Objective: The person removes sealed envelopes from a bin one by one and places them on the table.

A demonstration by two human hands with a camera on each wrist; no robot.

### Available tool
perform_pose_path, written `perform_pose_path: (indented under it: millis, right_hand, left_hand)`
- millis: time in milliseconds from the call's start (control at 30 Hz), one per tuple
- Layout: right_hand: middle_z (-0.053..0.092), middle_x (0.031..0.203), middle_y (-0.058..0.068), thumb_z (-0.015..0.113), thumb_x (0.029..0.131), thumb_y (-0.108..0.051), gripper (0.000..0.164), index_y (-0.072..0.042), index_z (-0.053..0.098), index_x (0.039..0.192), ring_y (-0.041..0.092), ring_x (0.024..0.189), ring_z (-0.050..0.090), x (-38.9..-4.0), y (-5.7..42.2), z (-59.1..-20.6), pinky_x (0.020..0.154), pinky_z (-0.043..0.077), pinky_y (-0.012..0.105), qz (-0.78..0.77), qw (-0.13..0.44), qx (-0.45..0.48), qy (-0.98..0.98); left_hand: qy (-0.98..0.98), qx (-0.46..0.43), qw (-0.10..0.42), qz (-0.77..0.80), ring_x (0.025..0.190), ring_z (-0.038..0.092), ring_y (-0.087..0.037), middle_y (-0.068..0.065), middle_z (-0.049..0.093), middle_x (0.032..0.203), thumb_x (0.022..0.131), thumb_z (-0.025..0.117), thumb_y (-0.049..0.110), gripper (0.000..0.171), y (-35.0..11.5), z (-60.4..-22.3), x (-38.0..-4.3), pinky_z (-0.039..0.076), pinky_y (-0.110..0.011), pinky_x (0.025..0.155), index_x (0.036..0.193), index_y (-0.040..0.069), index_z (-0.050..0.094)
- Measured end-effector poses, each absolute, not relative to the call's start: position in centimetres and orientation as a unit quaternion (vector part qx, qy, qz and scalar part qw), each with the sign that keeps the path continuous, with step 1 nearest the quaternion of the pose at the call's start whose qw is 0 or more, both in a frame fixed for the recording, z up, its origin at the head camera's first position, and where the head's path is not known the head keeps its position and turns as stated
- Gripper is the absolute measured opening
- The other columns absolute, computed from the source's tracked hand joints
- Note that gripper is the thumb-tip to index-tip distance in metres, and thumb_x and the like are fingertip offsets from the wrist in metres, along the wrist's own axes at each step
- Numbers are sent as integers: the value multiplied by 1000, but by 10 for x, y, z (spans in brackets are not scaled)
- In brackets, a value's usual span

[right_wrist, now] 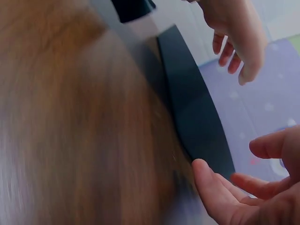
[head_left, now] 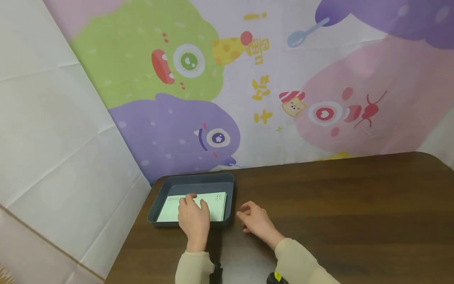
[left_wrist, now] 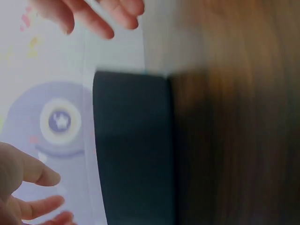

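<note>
A dark blue-grey tray point(head_left: 198, 187) holds pale sheets of paper point(head_left: 217, 211) with small printed marks. Over the front part of these sheets hovers my left hand point(head_left: 194, 221), its fingers loosely bent and nothing held. Just outside the tray's right side is my right hand point(head_left: 259, 224), fingers relaxed, thumb apart from them, also holding nothing. In the left wrist view the tray's outer wall point(left_wrist: 133, 145) stands between the two hands. The right wrist view has the right hand's fingertips point(right_wrist: 202, 169) close to the tray's wall, with the left hand point(right_wrist: 239, 35) above the rim.
The tray sits at the left end of a dark brown wooden table point(head_left: 340, 205). Behind it hangs a cloth with cartoon monsters point(head_left: 269, 146); a white creased panel point(head_left: 71, 154) stands on the left. Dark wrist gear point(head_left: 276, 277) shows by the right sleeve.
</note>
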State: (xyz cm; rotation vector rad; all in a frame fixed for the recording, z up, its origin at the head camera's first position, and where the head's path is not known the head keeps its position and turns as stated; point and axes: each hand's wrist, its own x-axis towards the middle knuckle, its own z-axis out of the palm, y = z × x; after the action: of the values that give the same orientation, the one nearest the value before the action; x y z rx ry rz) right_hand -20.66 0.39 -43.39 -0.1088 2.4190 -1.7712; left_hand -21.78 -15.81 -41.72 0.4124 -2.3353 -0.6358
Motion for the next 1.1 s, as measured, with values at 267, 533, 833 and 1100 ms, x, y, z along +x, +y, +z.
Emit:
perform_pose_path:
  millis: [267, 533, 833, 1100]
  right_hand:
    - [61, 92, 13, 61, 86, -23, 51, 2, 41, 126, 16, 57, 61, -206, -22, -436, 54, 51, 29, -587, 82, -46, 804]
    - [58, 88, 14, 60, 87, -21, 53, 4, 38, 129, 18, 59, 60, -205, -28, -442, 54, 52, 29, -607, 86, -53, 788]
    - [55, 67, 5, 54, 90, -25, 44, 4, 46, 122, 10, 45, 54, -211, -39, -445, 46, 48, 24, -570, 54, 2, 820]
    - [54, 64, 6, 54, 85, -15, 50, -2, 41, 131, 10, 43, 53, -213, -42, -448, 43, 47, 24, -563, 45, 23, 825]
  left_hand:
    - [-884, 213, 300, -287, 111, 33, -43, -29, 38, 120, 80, 58, 15, 49, -202, -413, -219, 29, -55, 87, 121, -9, 44]
    - [-890, 240, 243, -302, 115, 26, -47, -33, 30, 127, 81, 53, 13, 58, -234, -420, -206, 24, -59, 90, 130, -13, 33]
    - [-883, 277, 213, -313, 109, 28, -51, -38, 23, 127, 80, 52, 12, 71, -250, -427, -202, 27, -60, 86, 134, -17, 18]
    - [-862, 294, 163, -378, 96, 41, -56, -42, 20, 126, 86, 46, 17, 77, -259, -434, -201, 36, -60, 78, 138, -14, -1]
